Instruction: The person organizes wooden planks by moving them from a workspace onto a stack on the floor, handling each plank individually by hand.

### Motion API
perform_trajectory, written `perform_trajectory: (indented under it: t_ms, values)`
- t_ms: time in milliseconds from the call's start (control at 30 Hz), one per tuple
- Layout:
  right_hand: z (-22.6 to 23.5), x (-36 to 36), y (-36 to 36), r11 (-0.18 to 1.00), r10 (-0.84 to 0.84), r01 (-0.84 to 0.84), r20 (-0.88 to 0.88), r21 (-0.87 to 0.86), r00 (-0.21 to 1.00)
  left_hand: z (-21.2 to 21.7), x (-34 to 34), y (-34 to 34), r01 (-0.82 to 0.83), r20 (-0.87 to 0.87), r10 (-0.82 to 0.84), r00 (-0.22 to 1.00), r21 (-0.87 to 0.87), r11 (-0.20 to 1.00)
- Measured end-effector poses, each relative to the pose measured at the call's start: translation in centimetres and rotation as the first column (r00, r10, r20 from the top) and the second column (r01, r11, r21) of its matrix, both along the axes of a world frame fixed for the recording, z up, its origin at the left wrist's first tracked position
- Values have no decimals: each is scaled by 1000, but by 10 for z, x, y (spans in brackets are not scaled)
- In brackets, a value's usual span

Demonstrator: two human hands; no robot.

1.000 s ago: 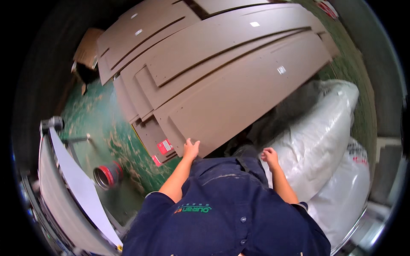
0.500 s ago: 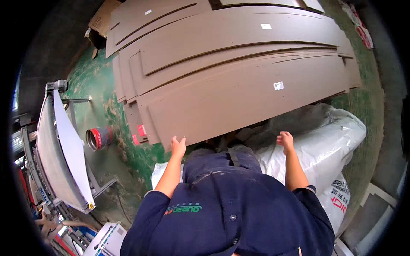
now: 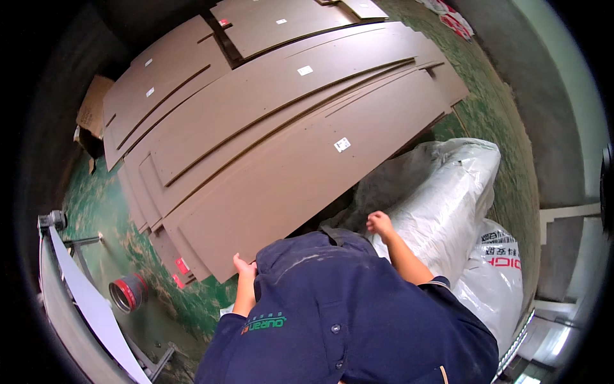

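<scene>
My left hand [image 3: 245, 265] is at my waist, close to the near edge of the front brown panel [image 3: 288, 185]. Its fingers are loosely apart and nothing shows in them; I cannot tell whether it touches the panel. My right hand [image 3: 378, 224] hangs in the air beside the white plastic sheeting [image 3: 435, 198], fingers half bent and slightly apart, with nothing visible in it. The long flat panels lie in overlapping stacks before me, and a white label [image 3: 342, 144] sits on the nearest one.
A red-banded metal cylinder [image 3: 128, 292] lies on the green floor at left, near a machine with a white curved sheet [image 3: 96, 307]. Red tags [image 3: 183, 264] mark the stack's left corner. An open cardboard box [image 3: 94, 109] is at the far left; a grey wall [image 3: 550, 96] runs along the right.
My view has turned to the right, so the panels now slant up to the right and more wall shows. My right hand has come closer to my body.
</scene>
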State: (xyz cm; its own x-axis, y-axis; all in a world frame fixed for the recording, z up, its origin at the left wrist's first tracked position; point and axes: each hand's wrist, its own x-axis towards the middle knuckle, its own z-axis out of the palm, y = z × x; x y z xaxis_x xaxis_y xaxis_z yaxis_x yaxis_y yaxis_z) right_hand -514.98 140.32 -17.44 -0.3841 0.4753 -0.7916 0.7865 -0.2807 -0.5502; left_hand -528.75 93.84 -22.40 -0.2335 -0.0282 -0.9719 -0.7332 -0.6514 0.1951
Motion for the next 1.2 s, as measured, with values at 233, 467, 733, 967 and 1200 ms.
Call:
perform_trajectory:
  t_ms: [233, 467, 733, 967, 1200]
  values:
    - [-17, 62, -27, 976, -205, 213, 151, -38, 967, -56, -23, -45, 13, -69, -25, 997, -158, 987]
    - [-35, 25, -24, 992, -32, 23, 65, 125, 997, -66, -43, -57, 15, 52, -18, 999, 63, 998]
    - [3, -78, 108, 990, -139, 138, -33, -40, 990, -68, -14, -44, 148, 63, -141, 988, -125, 981]
    - [-60, -113, 276, 826, -551, 540, -33, -160, 834, -19, -27, 66, 345, 256, -234, 938, -621, 703]
    - [-113, -165, 441, 490, -869, 849, -33, -197, 493, 66, -77, 274, 654, 175, -814, 554, -697, 295]
